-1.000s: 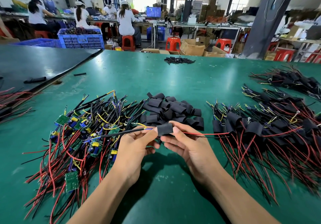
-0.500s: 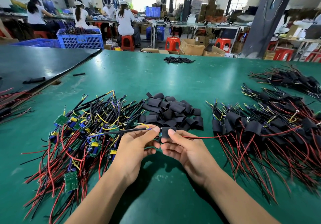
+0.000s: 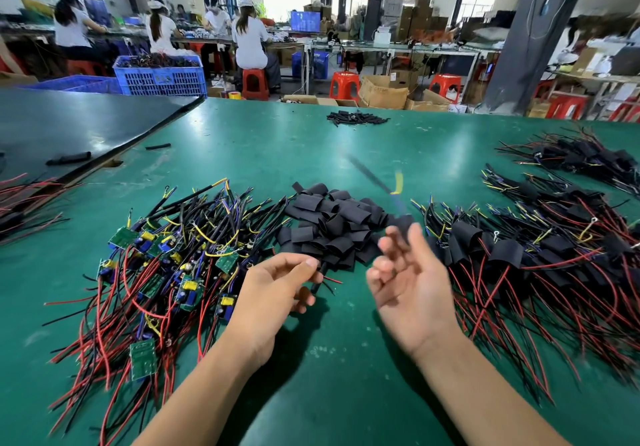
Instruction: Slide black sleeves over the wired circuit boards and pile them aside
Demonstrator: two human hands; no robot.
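**A:** Honestly, what is giving you trouble here?

**B:** The right hand (image 3: 412,290) is smearing badly. Its fingers are spreading, loosely bent, and the sleeved board (image 3: 403,222) is showing only as a dark blur at its fingertips, above the tabletop (image 3: 277,155) between the heap of sleeves (image 3: 332,224) and the finished pile (image 3: 526,255). Whether the hand is pinching that board or letting it go, I cannot tell.

**A:** And its wires (image 3: 374,177)?

**B:** They are streaking toward the far edge, with only a yellow tip readable.

**A:** Is the left hand (image 3: 273,293) reading any better?

**B:** Yes. It is hanging over the near middle, fingers loosely curled, thumb apart from them, looking released. A black stub (image 3: 318,281) with a red strand is poking out just past its fingertips; touching or not, I cannot say.

**A:** Is anything getting cut off?

**B:** The finished pile is running out past the right border of the picture. Toward the left edge, many of the bare boards (image 3: 166,265) are lying buried under their own leads.

**A:** What is differing from half a second ago?

**B:** Then both hands were meeting at the near middle, pinching the sleeve with the wires stretched level between them. Now they are parting, the right one swinging toward the finished pile and the board tipping so its wires are pointing away. The heaps are lying as they were.
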